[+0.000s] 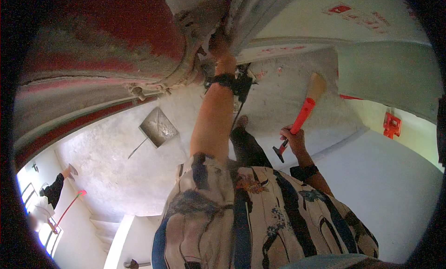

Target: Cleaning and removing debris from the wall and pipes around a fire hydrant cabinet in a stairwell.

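Note:
My left arm reaches straight ahead, and my left hand (pixel 219 42) is against the dim, dirty edge between a large red panel (pixel 115 28) and a grey metal part (pixel 254 18). Its fingers are too dark to show whether they grip anything. In my right hand (pixel 294 138) is a red-handled tool (pixel 304 115). One end of the tool is a black T-shape; the far end is pale and blurred, possibly bristles. Beneath my left wrist sits a dark object (pixel 244 84), partly hidden by the arm.
A square metal pan (pixel 158 127) with a thin handle lies on the pale floor (pixel 115 168). At far left, another person (pixel 41 206) is beside a red stick (pixel 69 208). A metal fitting (pixel 137 91) juts from the red panel's lower edge. A red box (pixel 392 125) hangs on the right wall.

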{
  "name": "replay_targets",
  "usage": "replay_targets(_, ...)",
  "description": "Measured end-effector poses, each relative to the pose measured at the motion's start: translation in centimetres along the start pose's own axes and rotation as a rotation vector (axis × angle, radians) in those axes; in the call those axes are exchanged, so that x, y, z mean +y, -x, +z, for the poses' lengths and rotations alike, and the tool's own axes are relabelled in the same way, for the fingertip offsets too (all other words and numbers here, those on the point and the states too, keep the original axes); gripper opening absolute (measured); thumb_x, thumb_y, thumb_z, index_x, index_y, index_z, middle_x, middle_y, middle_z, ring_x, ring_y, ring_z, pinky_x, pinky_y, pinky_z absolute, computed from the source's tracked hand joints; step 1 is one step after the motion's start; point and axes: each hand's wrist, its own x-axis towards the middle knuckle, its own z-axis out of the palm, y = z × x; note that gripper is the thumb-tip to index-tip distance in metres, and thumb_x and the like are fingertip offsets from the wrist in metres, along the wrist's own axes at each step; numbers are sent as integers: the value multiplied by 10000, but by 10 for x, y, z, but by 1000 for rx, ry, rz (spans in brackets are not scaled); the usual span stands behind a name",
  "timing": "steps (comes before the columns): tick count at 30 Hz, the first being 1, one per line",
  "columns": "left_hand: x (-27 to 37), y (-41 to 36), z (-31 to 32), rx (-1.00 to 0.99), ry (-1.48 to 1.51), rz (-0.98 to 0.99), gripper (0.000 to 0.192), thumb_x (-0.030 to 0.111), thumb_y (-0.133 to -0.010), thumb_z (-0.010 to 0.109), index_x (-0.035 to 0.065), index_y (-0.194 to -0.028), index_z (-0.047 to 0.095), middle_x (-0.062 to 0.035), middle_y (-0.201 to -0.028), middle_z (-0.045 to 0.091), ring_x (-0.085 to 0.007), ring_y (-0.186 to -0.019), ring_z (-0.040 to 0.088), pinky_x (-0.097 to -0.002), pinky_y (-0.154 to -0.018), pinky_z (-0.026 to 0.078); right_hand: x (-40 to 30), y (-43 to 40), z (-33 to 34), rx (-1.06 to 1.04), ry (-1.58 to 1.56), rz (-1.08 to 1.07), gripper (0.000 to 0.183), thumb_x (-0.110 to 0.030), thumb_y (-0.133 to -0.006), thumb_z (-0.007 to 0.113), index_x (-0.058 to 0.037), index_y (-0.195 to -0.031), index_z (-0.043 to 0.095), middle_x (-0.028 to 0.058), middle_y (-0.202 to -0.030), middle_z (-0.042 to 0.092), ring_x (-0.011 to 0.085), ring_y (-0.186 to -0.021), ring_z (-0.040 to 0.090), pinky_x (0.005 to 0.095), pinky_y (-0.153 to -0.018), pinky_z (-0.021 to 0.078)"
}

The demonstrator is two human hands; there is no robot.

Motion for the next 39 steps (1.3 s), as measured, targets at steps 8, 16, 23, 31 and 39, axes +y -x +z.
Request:
replay_targets(8,-17,-19,-23,-71,-261,-11,450,459,-807,544,155,-1138,531,-144,-881,626,-304,-787,615,-398,-651,489,-9,1,21,-52,-54,-35,145,-128,-763,628,13,-787,604,63,-692,605,145,-586,595,265,-551,487)
replay_targets(16,-46,-6,7,-97,-220,43,415,367,-804,545,124,-1139,517,-150,-956,600,-318,-853,590,-408,-703,474,-3,6,13,-20,54,32,128,-118,-755,629,4,-776,600,53,-692,595,143,-589,583,267,-558,490)
replay_targets(23,-86,6,26,-74,-137,107,390,286,-801,546,97,-1139,506,-155,-1022,577,-331,-911,569,-417,-749,460,24,4,7,15,-45,61,199,-178,-750,650,7,-820,629,50,-709,617,147,-618,599,272,-555,470)
replay_targets(31,-126,29,39,-5,-38,223,370,210,-797,550,70,-1135,496,-160,-1083,556,-341,-964,548,-428,-792,446,23,7,7,9,-62,122,141,-111,-746,623,25,-777,604,82,-710,615,155,-578,587,269,-558,494)
replay_targets(39,-168,47,40,-122,-203,-80,360,252,-794,568,72,-1101,510,-159,-1049,565,-323,-925,554,-446,-773,440,17,4,6,-32,-24,60,184,-158,-755,643,17,-809,621,63,-739,622,157,-630,610,279,-555,496)
